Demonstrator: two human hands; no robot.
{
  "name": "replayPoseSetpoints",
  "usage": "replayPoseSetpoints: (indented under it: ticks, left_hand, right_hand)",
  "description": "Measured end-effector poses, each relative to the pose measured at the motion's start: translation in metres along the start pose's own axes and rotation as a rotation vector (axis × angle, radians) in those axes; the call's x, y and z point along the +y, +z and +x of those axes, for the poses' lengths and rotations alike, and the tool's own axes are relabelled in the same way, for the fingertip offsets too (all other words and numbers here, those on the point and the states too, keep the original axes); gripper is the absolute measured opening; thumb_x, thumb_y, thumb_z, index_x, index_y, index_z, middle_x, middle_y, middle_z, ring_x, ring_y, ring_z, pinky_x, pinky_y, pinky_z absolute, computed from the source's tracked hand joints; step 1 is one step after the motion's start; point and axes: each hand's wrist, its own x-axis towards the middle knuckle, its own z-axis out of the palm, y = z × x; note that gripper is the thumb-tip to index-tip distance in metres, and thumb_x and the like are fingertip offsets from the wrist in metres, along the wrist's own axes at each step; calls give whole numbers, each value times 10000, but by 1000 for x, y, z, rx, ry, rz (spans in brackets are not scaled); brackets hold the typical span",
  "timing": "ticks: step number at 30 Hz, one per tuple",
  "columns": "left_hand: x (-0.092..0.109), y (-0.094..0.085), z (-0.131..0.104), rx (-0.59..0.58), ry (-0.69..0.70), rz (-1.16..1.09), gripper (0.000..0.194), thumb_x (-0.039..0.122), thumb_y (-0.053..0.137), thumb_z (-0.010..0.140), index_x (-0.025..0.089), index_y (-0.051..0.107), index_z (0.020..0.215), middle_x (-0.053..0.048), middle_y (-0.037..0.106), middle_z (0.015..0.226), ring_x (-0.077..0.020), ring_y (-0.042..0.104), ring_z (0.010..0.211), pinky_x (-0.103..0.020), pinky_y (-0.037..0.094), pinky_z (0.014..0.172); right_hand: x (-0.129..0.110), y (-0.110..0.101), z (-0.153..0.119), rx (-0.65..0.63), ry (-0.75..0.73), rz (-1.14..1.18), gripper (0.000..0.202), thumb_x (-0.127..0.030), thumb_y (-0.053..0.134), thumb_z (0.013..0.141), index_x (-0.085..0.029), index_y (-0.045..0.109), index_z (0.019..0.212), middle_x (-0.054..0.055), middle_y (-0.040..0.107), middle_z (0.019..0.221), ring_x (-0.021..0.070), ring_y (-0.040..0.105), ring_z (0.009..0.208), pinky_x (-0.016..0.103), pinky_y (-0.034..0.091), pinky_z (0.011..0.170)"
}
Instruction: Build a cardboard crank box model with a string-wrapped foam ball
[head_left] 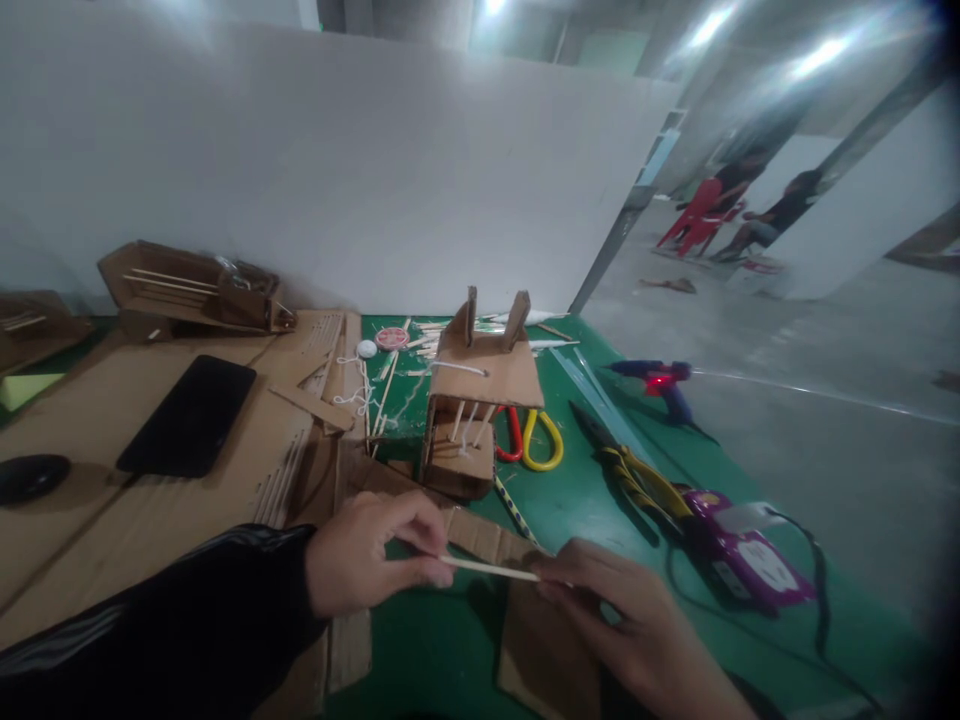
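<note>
A thin wooden stick (491, 569) is stretched between my two hands above the table's near side. The thumb and fingers of my left hand (379, 550) pinch its left end, and my right hand (611, 600) grips its right end. Just beyond stands a cardboard model (487, 375) with two upright tabs on top, short sticks between its levels and a white string. Under my hands lie a cardboard strip (487, 537) and a flat cardboard piece (547, 650), the latter partly hidden by my right hand.
Scissors with red and yellow handles (543, 440), pliers (637, 480), a purple power strip (742, 560) and a glue gun (660, 385) lie to the right. At left are a black phone (187, 415), a mouse (34, 478) and another cardboard model (199, 290). Loose sticks (427, 340) lie behind.
</note>
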Motion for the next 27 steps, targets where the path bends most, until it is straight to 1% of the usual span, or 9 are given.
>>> replayPoseSetpoints:
  ticks: [2, 6, 8, 11, 15, 17, 21, 24, 27]
  left_hand:
    - [0, 0, 0, 2, 35, 47, 217, 331, 715, 810, 190, 671, 969, -11, 780, 894, -144, 746, 830, -178, 553, 726]
    - [0, -1, 2, 11, 224, 268, 99, 299, 665, 864, 220, 721, 884, 24, 781, 846, -114, 734, 770, -154, 515, 731]
    - [-2, -2, 2, -1, 282, 364, 110, 299, 632, 891, 229, 717, 887, 29, 779, 847, -118, 730, 778, -162, 509, 736]
    - [-8, -2, 1, -14, 360, 511, 167, 275, 542, 942, 227, 700, 921, 5, 770, 857, -128, 723, 783, -184, 516, 748]
    - [-14, -1, -2, 31, 485, 588, 232, 225, 453, 967, 227, 684, 940, -23, 755, 875, -135, 709, 829, -207, 525, 811]
    - [-13, -1, -2, 38, 492, 598, 233, 235, 447, 969, 230, 679, 943, -23, 744, 851, -133, 697, 813, -207, 524, 801]
    - [-6, -1, 0, -18, 482, 587, 243, 226, 441, 967, 219, 675, 903, -17, 732, 797, -139, 683, 752, -214, 513, 745]
    - [-3, -2, 0, -33, 496, 562, 234, 231, 463, 967, 196, 679, 885, -29, 746, 815, -147, 700, 758, -214, 514, 739]
    - [-2, -2, -1, -22, 477, 504, 189, 239, 499, 960, 204, 680, 915, -23, 759, 856, -141, 711, 782, -202, 510, 748]
  right_hand:
    - [0, -1, 0, 10, -2, -13, 162, -181, 529, 938, -209, 683, 979, 38, 672, 794, 141, 643, 694, 211, 480, 601]
    - [-5, -2, 1, -2, -4, -17, 175, -181, 520, 942, -208, 685, 995, 44, 671, 805, 142, 647, 700, 211, 482, 594]
    - [-8, -1, 1, -16, 10, -36, 184, -183, 514, 948, -216, 681, 1018, 42, 667, 803, 141, 648, 696, 208, 481, 582]
    - [-14, 1, 0, -34, 36, -89, 201, -199, 496, 960, -223, 681, 1034, 46, 669, 799, 148, 659, 700, 217, 499, 596]
    - [-19, 2, -3, 3, 44, -140, 214, -205, 492, 960, -230, 684, 1051, 52, 687, 808, 157, 673, 707, 224, 525, 626]
    - [-19, 2, -5, 13, 37, -146, 214, -193, 499, 956, -236, 675, 1071, 47, 692, 820, 155, 677, 714, 219, 524, 623]
    - [-19, 1, -7, -7, 38, -130, 197, -182, 509, 953, -239, 669, 1053, 34, 683, 809, 147, 673, 713, 211, 503, 604]
    - [-19, -1, -8, -31, 60, -97, 198, -183, 504, 959, -239, 666, 1058, 29, 676, 805, 140, 667, 712, 207, 490, 605]
    - [-19, -4, -9, -51, 78, -38, 195, -190, 493, 965, -241, 663, 1044, 29, 680, 833, 136, 665, 730, 204, 489, 623]
